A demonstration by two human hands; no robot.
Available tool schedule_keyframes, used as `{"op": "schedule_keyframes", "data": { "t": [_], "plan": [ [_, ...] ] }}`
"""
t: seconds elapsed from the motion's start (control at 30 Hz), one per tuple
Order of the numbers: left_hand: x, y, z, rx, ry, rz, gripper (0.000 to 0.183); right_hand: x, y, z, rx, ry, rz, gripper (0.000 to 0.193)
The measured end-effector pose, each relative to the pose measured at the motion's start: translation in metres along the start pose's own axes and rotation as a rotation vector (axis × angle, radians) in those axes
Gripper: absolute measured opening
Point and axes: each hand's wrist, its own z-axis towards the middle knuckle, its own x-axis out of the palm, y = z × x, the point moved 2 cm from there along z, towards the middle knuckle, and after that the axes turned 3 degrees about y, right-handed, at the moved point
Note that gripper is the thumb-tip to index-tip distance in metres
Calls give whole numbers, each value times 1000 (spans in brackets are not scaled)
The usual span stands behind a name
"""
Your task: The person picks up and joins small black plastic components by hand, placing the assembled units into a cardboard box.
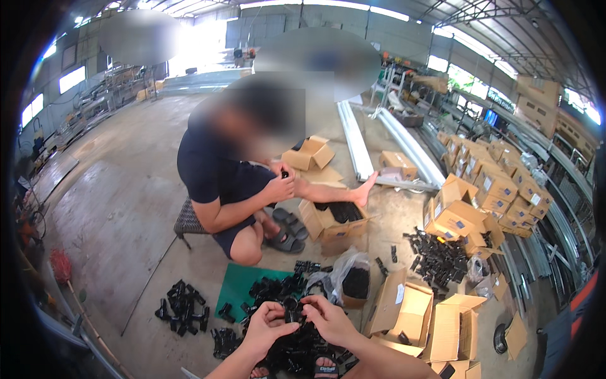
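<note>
My left hand (270, 327) and my right hand (329, 319) meet at the lower middle, with a small black tube-shaped fitting (291, 312) between their fingertips. The left fingers and thumb pinch its left side, and the right fingertips close on its upper right. A ring-like loop seems to show at its top; finer detail is too small to tell. Beneath my hands lies a heap of similar black fittings (284, 354), partly hidden by them. More fittings lie on a green sheet (237, 284) just beyond, and a separate pile of black fittings (183, 307) is to the left.
A person (218, 170) on a low stool holds a small black part. Beside them stands an open carton (334, 237) of black pieces. Open cardboard boxes (410, 309), a large fitting pile (439, 260) and stacked cartons (495, 180) fill the right. Long metal profiles (355, 142) lie beyond.
</note>
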Motion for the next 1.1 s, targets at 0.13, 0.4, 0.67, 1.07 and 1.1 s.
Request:
{"op": "schedule_keyframes", "data": {
  "t": [0.13, 0.4, 0.67, 1.07, 1.1],
  "plan": [
    [3, 14, 2, -5, 54, 126, 70, 0, -4, 4, 256, 97, 231, 46],
    [13, 43, -15, 15, 245, 529, 113, 7, -40, 1, 396, 268, 27, 51],
    [14, 10, -26, 25, 176, 412, 93, -115, -137, -75, 480, 70, -204, 37],
    [0, 12, -20, -123, 160, 465, 70, -148, -245, -243, 977, -167, -921, 57],
    [-5, 12, -17, -115, 150, 436, 70, -162, -259, -233, 850, -425, -923, 49]
  ]
}}
